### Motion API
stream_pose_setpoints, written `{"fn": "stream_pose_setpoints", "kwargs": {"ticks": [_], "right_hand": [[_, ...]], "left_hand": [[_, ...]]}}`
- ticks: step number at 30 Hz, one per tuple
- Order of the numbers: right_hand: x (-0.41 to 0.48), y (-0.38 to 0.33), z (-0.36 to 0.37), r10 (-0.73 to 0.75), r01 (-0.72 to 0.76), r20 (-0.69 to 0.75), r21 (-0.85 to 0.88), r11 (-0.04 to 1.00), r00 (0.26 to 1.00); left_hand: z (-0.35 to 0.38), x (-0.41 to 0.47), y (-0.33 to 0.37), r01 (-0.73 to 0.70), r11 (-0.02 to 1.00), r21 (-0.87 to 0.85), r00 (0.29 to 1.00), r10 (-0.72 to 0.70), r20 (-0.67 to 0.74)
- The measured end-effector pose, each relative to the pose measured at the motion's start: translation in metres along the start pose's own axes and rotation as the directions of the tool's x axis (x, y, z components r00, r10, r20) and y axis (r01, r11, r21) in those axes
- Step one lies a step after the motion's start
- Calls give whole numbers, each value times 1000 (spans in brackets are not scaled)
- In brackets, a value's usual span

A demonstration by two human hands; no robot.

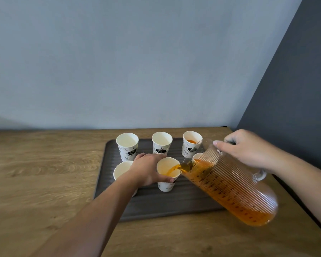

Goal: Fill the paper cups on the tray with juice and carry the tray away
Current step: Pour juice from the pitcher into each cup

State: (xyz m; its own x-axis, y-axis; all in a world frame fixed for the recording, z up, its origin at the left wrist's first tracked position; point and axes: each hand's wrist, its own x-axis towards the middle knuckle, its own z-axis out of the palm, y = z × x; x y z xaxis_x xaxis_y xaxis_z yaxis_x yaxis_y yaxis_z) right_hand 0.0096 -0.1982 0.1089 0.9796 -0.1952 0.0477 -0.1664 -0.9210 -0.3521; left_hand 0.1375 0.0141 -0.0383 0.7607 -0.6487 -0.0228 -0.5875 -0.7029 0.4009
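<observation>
Currently the left hand (146, 167) wraps fingers and thumb round the front-middle paper cup (166, 186) on the dark ribbed tray (156, 206). The right hand (248, 147) grips the handle of the tilted ribbed glass pitcher (230, 188), which pours juice into that cup. The cups are probably light, thin-walled and easily crushed or tipped, so grip them gently; the tray, resting on the wooden table (35, 173), should be held at opposite edges and kept level.
</observation>
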Motion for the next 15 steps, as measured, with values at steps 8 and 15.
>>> {"fn": "stream_pose_setpoints", "kwargs": {"ticks": [8,15], "right_hand": [[3,0,-4,6,-6,9,-11,1000,1000],[3,1,-6,6,-6,9,-21,1000,1000]], "left_hand": [[0,-4,0,3,1000,-12,1000,-3,5],[-2,-8,2,19,1000,5,1000,-19,14]]}}
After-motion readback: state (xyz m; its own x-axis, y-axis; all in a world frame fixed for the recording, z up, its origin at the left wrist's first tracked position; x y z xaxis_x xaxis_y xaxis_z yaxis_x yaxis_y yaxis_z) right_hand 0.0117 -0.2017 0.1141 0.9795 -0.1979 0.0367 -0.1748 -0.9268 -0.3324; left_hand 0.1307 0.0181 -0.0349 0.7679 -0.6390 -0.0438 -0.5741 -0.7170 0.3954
